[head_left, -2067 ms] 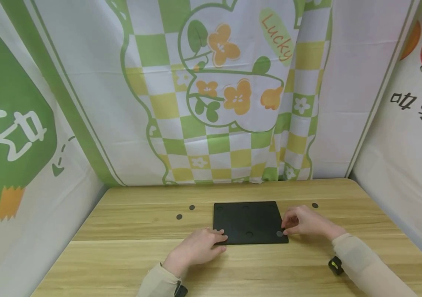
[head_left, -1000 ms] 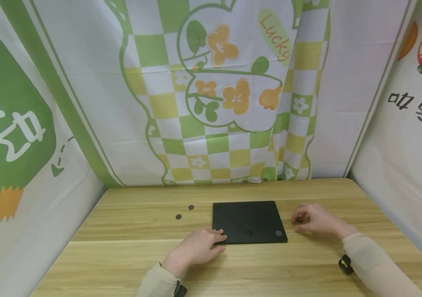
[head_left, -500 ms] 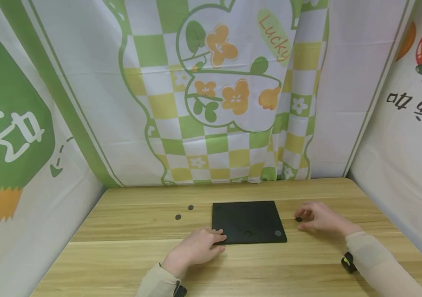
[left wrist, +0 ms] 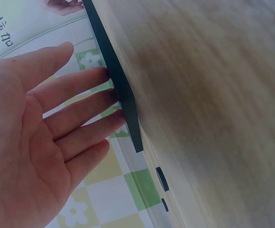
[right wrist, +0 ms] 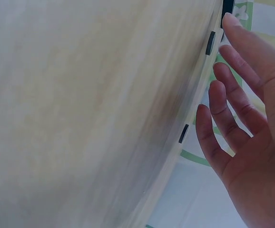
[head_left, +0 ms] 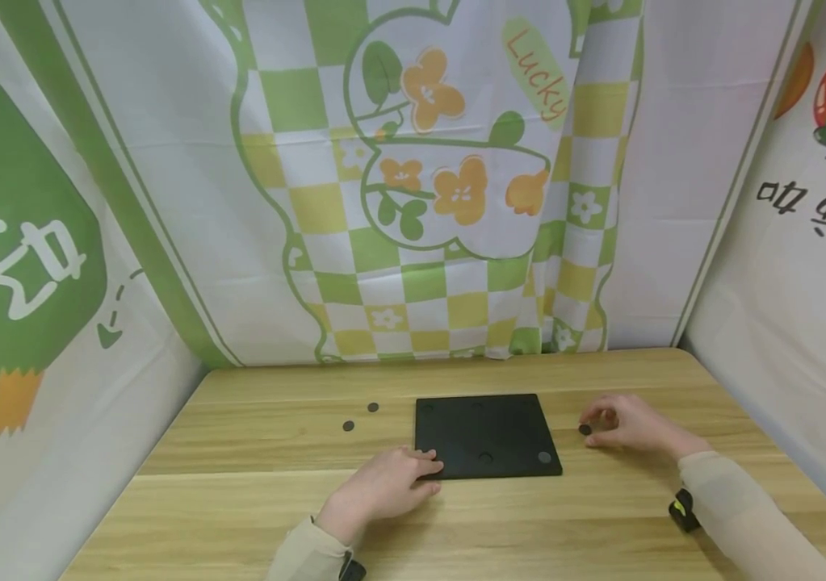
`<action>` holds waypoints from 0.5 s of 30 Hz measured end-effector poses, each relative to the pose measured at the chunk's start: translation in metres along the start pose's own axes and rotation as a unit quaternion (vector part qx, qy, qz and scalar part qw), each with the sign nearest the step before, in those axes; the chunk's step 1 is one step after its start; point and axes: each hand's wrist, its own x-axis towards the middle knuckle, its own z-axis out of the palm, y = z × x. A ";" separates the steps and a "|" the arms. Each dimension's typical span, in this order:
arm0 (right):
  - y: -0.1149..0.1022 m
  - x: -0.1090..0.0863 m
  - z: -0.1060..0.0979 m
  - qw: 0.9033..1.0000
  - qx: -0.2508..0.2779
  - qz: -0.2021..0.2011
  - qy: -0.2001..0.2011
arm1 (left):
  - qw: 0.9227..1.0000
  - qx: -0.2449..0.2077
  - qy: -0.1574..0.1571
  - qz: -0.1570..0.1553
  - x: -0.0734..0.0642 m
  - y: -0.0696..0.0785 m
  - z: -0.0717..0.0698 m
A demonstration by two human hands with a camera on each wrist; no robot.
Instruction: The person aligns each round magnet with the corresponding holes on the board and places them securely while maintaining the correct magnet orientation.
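A thin black rectangular plate (head_left: 481,432) with several round recesses lies on the table. A small dark grey disc (head_left: 544,457) sits at its near right corner. My left hand (head_left: 391,484) rests straight fingertips on the near left corner of the plate, also seen in the left wrist view. Right of the plate, my right hand (head_left: 626,424) hovers with loosely bent fingers around another dark disc (head_left: 584,429) on the table. In the right wrist view thumb and fingers stand apart beside that disc (right wrist: 210,42), with nothing pinched. A further disc (right wrist: 183,133) lies below the little finger there.
Two more dark discs, a nearer one (head_left: 349,425) and a farther one (head_left: 373,407), lie left of the plate on the wooden table (head_left: 274,452). A printed checked curtain (head_left: 420,307) hangs at the back edge, with cloth walls on both sides.
My right hand has left the disc at the plate's near right corner and moved right to the loose disc, which stays in place. My left hand has stayed on the plate.
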 end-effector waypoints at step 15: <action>0.010 0.003 -0.001 0.999 0.045 0.004 -0.015 | 1.000 -0.007 -0.002 -0.001 0.000 -0.001 0.002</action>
